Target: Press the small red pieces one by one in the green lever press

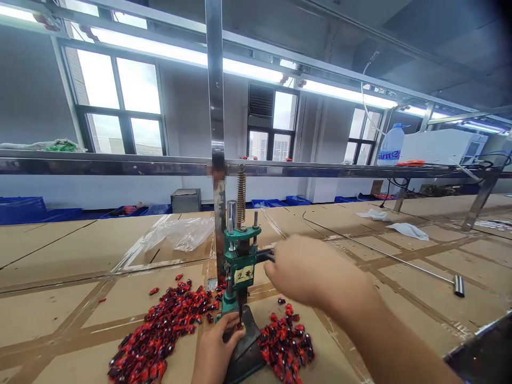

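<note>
A green hand press (242, 261) with a spring on top and a "2#" label stands on the cardboard-covered table. My left hand (218, 341) pinches a small red part (239, 326) under the press's punch, above its dark base (248, 341). To the right, my right hand (298, 266) is closed round the press's lever (264, 255); it is blurred. One large pile of red and black parts (160, 330) lies left of the press, and a smaller pile (286, 344) lies right of the base.
A metal post (216, 106) rises behind the press and meets a horizontal rail (120, 165). Clear plastic film (180, 234) lies behind at the left. A thin metal rod (384, 249) with a cylindrical end crosses the right side. Blue bins (24, 210) stand beyond the table.
</note>
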`<state>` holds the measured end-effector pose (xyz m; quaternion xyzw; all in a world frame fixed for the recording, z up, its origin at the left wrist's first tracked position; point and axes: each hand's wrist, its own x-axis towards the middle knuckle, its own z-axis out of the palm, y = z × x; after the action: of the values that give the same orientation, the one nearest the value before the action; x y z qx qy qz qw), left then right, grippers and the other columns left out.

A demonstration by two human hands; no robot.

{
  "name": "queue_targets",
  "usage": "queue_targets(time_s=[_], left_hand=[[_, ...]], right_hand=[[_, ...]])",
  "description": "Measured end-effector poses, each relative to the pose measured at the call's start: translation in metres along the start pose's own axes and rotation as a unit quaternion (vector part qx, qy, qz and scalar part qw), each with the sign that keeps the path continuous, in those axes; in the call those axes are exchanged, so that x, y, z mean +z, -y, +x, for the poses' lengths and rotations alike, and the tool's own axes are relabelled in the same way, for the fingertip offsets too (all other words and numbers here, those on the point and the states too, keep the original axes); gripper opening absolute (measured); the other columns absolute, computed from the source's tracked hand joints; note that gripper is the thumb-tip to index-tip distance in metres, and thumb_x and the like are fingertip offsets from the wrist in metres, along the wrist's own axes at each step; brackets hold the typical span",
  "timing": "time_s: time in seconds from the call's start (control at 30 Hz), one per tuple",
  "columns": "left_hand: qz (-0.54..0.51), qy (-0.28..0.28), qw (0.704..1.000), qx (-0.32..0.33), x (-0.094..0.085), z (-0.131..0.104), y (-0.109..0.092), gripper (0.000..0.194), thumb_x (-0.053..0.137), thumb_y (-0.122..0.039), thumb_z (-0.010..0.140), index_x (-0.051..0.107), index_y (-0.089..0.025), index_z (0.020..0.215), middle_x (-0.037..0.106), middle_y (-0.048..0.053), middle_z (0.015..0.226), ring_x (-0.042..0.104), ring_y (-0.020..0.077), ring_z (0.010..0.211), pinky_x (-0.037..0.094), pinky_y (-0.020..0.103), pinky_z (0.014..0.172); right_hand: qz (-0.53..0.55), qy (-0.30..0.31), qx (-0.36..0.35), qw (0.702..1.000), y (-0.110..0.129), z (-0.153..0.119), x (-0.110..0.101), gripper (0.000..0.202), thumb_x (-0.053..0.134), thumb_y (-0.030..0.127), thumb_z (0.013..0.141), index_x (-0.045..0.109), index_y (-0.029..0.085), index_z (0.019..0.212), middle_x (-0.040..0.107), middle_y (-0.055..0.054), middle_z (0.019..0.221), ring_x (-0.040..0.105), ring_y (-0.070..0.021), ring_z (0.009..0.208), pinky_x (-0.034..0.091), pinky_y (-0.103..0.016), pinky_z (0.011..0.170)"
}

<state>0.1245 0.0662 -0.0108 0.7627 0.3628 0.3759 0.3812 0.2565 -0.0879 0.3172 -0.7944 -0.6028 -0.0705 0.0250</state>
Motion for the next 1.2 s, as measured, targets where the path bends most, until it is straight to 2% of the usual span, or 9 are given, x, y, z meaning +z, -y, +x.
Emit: queue_targets(time_s=[0.1, 0.17, 0.37, 0.53, 0.63, 0.73, 0.83, 1.03, 1.2], left_hand=[[-0.003, 0.011, 1.000, -0.005, 0.000, 0.004, 0.004, 0.026, 0.069, -0.030, 0.077, 0.074, -0.027, 0.102, 0.083, 0.000, 0.105, 0.078, 0.0223, 0.103, 0.062, 0.031, 0.094], [0.010, 0.020, 1.000, -0.009, 0.000, 0.005, 0.006, 0.024, 0.071, -0.030, 0.076, 0.075, -0.027, 0.100, 0.083, 0.000, 0.102, 0.078, 0.0231, 0.101, 0.063, 0.032, 0.093], [0.022, 0.008, 1.000, -0.007, 0.002, 0.000, 0.009, 0.028, 0.070, -0.033, 0.077, 0.076, -0.030, 0.104, 0.083, 0.000, 0.106, 0.077, 0.0245, 0.103, 0.062, 0.034, 0.094], [0.083, -0.052, 0.995, 0.032, 0.007, -0.003, 0.019, 0.031, 0.070, -0.055, 0.080, 0.080, -0.031, 0.097, 0.084, 0.003, 0.100, 0.079, 0.0281, 0.094, 0.064, 0.035, 0.087], [0.105, -0.070, 0.990, 0.055, 0.006, -0.003, 0.018, 0.035, 0.070, -0.059, 0.079, 0.081, -0.029, 0.092, 0.084, 0.004, 0.097, 0.079, 0.0282, 0.091, 0.064, 0.035, 0.085], [0.110, -0.058, 0.991, 0.046, 0.004, -0.004, 0.014, 0.033, 0.070, -0.055, 0.079, 0.081, -0.028, 0.095, 0.084, 0.003, 0.099, 0.079, 0.0279, 0.093, 0.064, 0.035, 0.084], [0.107, -0.064, 0.992, 0.029, 0.005, -0.007, 0.011, 0.029, 0.068, -0.050, 0.081, 0.082, -0.028, 0.094, 0.083, 0.004, 0.103, 0.078, 0.0287, 0.097, 0.064, 0.037, 0.088], [0.093, -0.086, 0.992, 0.009, 0.012, -0.013, 0.014, 0.026, 0.069, -0.044, 0.078, 0.082, -0.030, 0.095, 0.083, 0.002, 0.106, 0.077, 0.0290, 0.102, 0.062, 0.042, 0.096], [0.111, -0.095, 0.989, -0.014, 0.015, -0.014, 0.012, 0.021, 0.070, -0.040, 0.078, 0.082, -0.032, 0.092, 0.083, -0.001, 0.105, 0.076, 0.0306, 0.107, 0.060, 0.048, 0.100]], right_hand=[[0.032, 0.024, 0.078, 0.996, 0.003, -0.022, 0.061, 0.043, 0.045, 0.015, 0.093, 0.065, 0.013, 0.130, 0.075, -0.018, 0.096, 0.076, -0.0313, 0.084, 0.057, -0.038, 0.065], [0.054, 0.011, 0.114, 0.992, 0.002, -0.026, 0.096, 0.052, 0.042, 0.014, 0.093, 0.053, 0.010, 0.144, 0.074, -0.020, 0.095, 0.076, -0.0322, 0.082, 0.057, -0.039, 0.063], [0.020, -0.140, 0.118, 0.983, 0.009, -0.023, 0.159, 0.049, 0.037, 0.019, 0.096, 0.060, 0.013, 0.139, 0.073, -0.018, 0.086, 0.072, -0.0253, 0.059, 0.054, -0.031, 0.047], [0.099, -0.189, 0.184, 0.960, 0.029, -0.017, 0.225, 0.051, 0.036, 0.013, 0.096, 0.058, 0.023, 0.141, 0.075, -0.013, 0.102, 0.075, -0.0223, 0.070, 0.061, -0.030, 0.059], [0.156, -0.193, 0.159, 0.956, 0.025, -0.020, 0.236, 0.051, 0.036, 0.015, 0.097, 0.052, 0.020, 0.146, 0.074, -0.013, 0.112, 0.074, -0.0205, 0.073, 0.061, -0.029, 0.066], [0.158, -0.149, 0.154, 0.964, 0.013, -0.031, 0.203, 0.052, 0.037, 0.017, 0.097, 0.050, 0.017, 0.147, 0.074, -0.013, 0.115, 0.075, -0.0216, 0.080, 0.059, -0.029, 0.067], [0.121, -0.078, 0.134, 0.980, 0.001, -0.040, 0.136, 0.048, 0.041, 0.025, 0.097, 0.056, 0.017, 0.142, 0.077, -0.012, 0.093, 0.075, -0.0282, 0.082, 0.056, -0.034, 0.067], [0.028, 0.001, -0.033, 0.999, -0.010, -0.015, -0.001, 0.039, 0.038, 0.022, 0.097, 0.073, 0.018, 0.081, 0.075, -0.012, 0.082, 0.071, -0.0274, 0.073, 0.045, -0.034, 0.057], [0.037, 0.015, -0.077, 0.996, -0.016, 0.018, -0.041, 0.031, 0.045, 0.025, 0.090, 0.073, 0.020, 0.079, 0.073, -0.010, 0.081, 0.066, -0.0241, 0.069, 0.043, -0.032, 0.053]])
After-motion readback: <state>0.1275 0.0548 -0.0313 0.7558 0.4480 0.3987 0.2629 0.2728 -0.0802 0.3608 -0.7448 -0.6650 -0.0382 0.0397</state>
